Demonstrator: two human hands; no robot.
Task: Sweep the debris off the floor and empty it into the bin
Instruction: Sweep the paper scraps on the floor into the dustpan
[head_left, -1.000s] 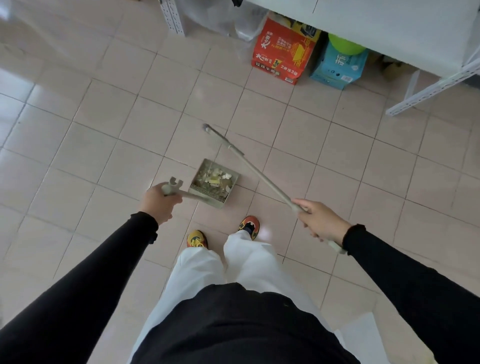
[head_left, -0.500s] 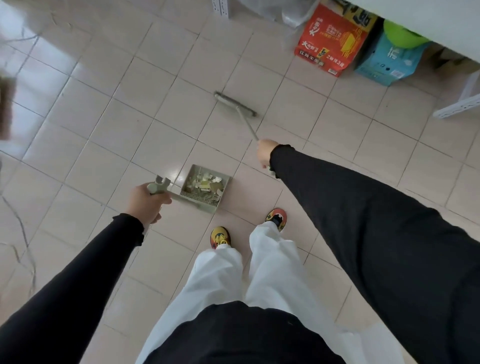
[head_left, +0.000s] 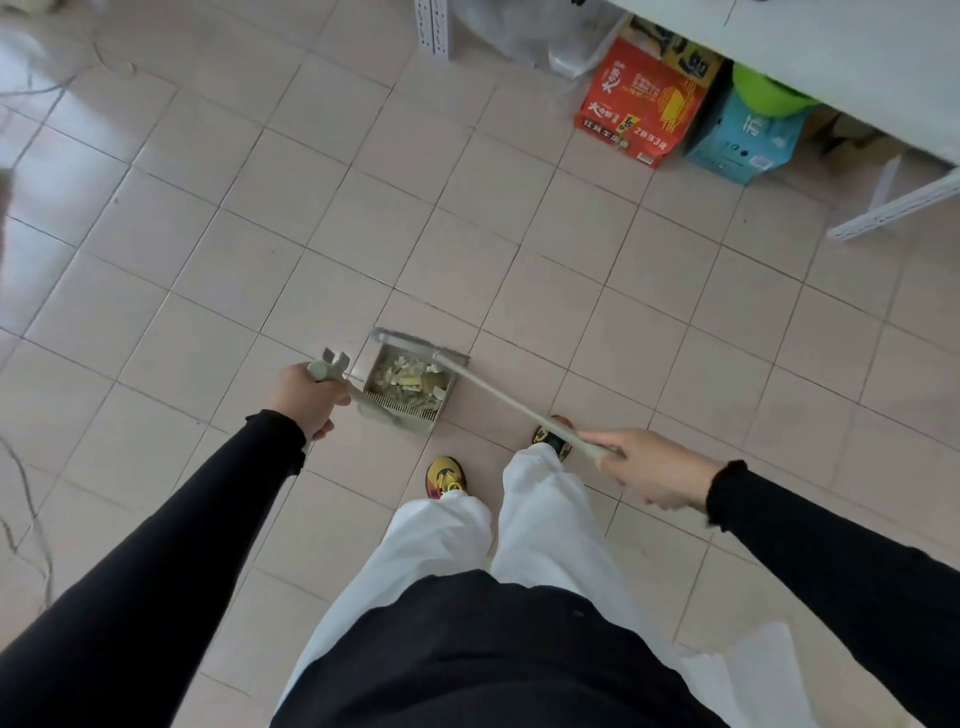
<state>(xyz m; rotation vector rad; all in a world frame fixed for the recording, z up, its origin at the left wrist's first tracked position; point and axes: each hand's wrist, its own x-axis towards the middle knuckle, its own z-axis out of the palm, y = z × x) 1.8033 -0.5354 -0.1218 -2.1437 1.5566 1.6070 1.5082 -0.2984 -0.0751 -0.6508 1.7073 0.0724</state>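
**Loaded dustpan: handling and grip points**

Debris (head_left: 410, 378) lies inside the dustpan (head_left: 400, 410), which rests on the tiled floor (head_left: 571, 249) just ahead of my shoes. The load looks like torn paper or card scraps, pale and yellowish. I judge it very light and loose, liable to slide or flutter out if the pan tips forward or moves fast.

The dustpan is a greyish-green plastic tray, roughly square, with raised walls and a toothed comb along its near edge. I judge it stiff and light. Its upright handle ends in a clip-shaped fork. My left hand (head_left: 306, 397) is clenched round the top of that handle, just below the fork. This is the correct hold: it keeps the tray level during a lift.

The broom (head_left: 498, 397) has a thin, rigid pole of the same colour. Its narrow head (head_left: 410, 343) sits at the pan's far edge. My right hand (head_left: 652, 470) grasps the pole near its upper end, fingers wrapped round it.

The tiles are glossy, pinkish and smooth, so I expect the pan to slide easily. A red carton (head_left: 639, 109) and a blue box (head_left: 748, 145) stand well apart under a white shelf. No bin is visible.
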